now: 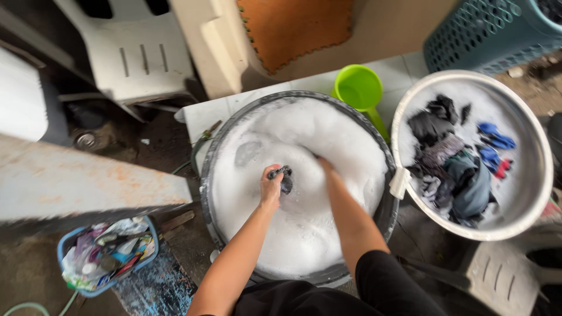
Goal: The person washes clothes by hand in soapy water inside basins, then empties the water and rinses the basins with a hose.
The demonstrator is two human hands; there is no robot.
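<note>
Beside suds basin [211, 175], green scoop [358, 86], laundry tub [533, 175] — right hand [324, 165] perhaps submerged

Two basins [234, 140] [535, 140], one scoop [358, 88], two baskets [486, 35] [61, 251].

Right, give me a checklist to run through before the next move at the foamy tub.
1. Left hand has a grip on the dark cloth: ok.
2. Right hand position: cannot tell, sunk in the foam.
3. Dark tub sits level, foam inside the rim: ok.
4. White basin of soaking clothes within reach on the right: ok.
5. Green scoop upright behind the tub: ok.
6. Any more items under the foam: cannot tell.
</note>
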